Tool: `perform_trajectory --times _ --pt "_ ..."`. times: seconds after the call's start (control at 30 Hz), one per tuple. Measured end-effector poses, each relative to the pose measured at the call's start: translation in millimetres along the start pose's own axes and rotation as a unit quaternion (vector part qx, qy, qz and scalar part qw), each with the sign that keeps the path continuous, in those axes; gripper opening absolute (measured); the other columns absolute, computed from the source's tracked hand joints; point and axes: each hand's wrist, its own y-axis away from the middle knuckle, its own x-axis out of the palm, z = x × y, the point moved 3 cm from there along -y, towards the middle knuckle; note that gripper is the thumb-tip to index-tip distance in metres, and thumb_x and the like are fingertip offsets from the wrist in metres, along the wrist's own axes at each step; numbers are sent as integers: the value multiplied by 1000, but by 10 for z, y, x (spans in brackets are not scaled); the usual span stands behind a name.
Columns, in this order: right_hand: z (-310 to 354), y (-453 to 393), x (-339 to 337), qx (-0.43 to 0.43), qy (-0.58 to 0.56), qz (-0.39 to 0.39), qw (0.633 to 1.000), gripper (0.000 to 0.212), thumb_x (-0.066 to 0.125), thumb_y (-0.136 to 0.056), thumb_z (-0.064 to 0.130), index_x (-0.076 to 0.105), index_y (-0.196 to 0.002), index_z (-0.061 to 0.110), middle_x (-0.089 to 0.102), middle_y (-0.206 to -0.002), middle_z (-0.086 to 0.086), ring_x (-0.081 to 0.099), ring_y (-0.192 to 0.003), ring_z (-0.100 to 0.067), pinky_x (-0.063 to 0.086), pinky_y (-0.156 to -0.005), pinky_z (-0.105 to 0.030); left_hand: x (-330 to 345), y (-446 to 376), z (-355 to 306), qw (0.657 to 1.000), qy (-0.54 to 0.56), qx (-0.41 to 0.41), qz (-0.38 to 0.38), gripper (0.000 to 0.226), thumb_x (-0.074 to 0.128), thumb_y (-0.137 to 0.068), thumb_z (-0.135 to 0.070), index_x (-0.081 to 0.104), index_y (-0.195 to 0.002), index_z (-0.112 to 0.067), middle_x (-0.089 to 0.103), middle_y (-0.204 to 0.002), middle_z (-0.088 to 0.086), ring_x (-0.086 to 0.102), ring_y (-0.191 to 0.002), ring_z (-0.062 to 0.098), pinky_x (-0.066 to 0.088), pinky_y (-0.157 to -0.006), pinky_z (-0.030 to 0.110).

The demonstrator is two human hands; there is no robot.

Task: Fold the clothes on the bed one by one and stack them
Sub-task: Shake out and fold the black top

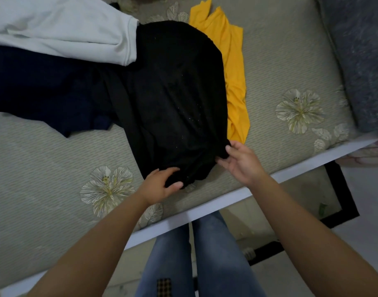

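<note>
**Folding hasn't really started yet, black one's up first**

Bedspread with the pale flower print (291, 61) is taking up most of the head view, and the clothes are all lying loose across it. No folded stack is showing anywhere, so I'd say the task is barely getting going.

Black garment (175, 93) is lying spread out in the middle, near edge close to the bed's white border (216, 203). Left hand (160, 185) is curling its fingers round the bunched near hem, and right hand (240, 160) is pinching the corner just beside it.

Still waiting: a yellow top (233, 67) peeking out from under the black one on its right, a navy piece (44, 86) overlapping it on the left, and a white sweatshirt (61, 26) lying on top of the navy. So four pieces to go, as far as I can tell.
</note>
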Motion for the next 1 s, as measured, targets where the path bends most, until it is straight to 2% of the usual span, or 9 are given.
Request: perform_trajectory --times 0.07,0.17,0.3,0.37,0.43,0.53,0.7,0.87,1.0 --pt "97 -83 123 -8 11 35 999 28 32 -97 2 45 -121 8 64 -109 1 60 -102 -14 49 -89 -36 -89 83 4 1000 25 -13 -8 70 53 -76 -60 51 -128 -12 61 -114 2 55 -106 16 40 -87 23" --pt "177 -187 200 -42 207 -6 977 46 43 -96 9 31 -140 11 43 -139 -6 43 -126 -20 38 -100 -37 -293 162 119 979 108 -76 -156 29 58 -90 -22 62 -110 -1 66 -99 12 60 -92 23 44 -77 26" --pt "34 -342 250 -142 641 -8 754 72 65 -85 27 27 -144 10 27 -149 -9 24 -138 -25 23 -110 -31 -497 322 229 936 199 -105 -272 15 55 -91 -9 64 -96 2 58 -73 3 53 -69 15 40 -60 18" --pt "-182 -413 269 -129 763 22 633 77 64 -84 34 23 -145 14 18 -153 -8 15 -141 -26 18 -114 -35 -514 425 286 931 187 -109 -294 15 57 -89 -7 65 -98 1 58 -75 2 52 -68 12 39 -60 14" --pt "-278 -478 286 -134 806 -16 576 67 60 -86 28 28 -143 14 35 -144 -10 30 -133 -26 28 -106 -35 -532 540 359 919 182 -124 -326 16 57 -89 -6 64 -102 0 61 -83 5 52 -73 12 38 -61 6" --pt "-236 -514 309 -148 781 -47 605 47 59 -85 20 50 -129 10 56 -122 -12 47 -118 -27 35 -92 -32 -548 698 469 910 150 -125 -365 18 55 -89 -4 65 -104 1 65 -90 11 55 -81 16 40 -68 19" --pt "-27 -317 262 -310 748 89 580 29 60 -56 12 68 -77 -6 64 -92 -26 59 -90 -48 40 -80 -39 -555 906 606 884 136 -168 -415 21 50 -89 3 64 -105 2 65 -98 17 56 -86 22 36 -74 26" --pt "73 -18 352 -391 748 151 515 19 59 -54 -1 64 -73 -5 67 -74 -20 68 -70 -35 52 -63 -29 -470 832 358 944 -23 -143 -296 29 49 -85 4 62 -110 -2 65 -103 16 58 -99 35 42 -83 38" --pt "118 145 541 -444 714 155 519 18 47 -69 11 60 -68 -2 61 -64 -15 62 -58 -27 38 -59 -25 -279 633 -112 972 17 -60 -226 68 61 -86 -21 27 -144 -13 48 -133 2 43 -123 19 29 -103 28"
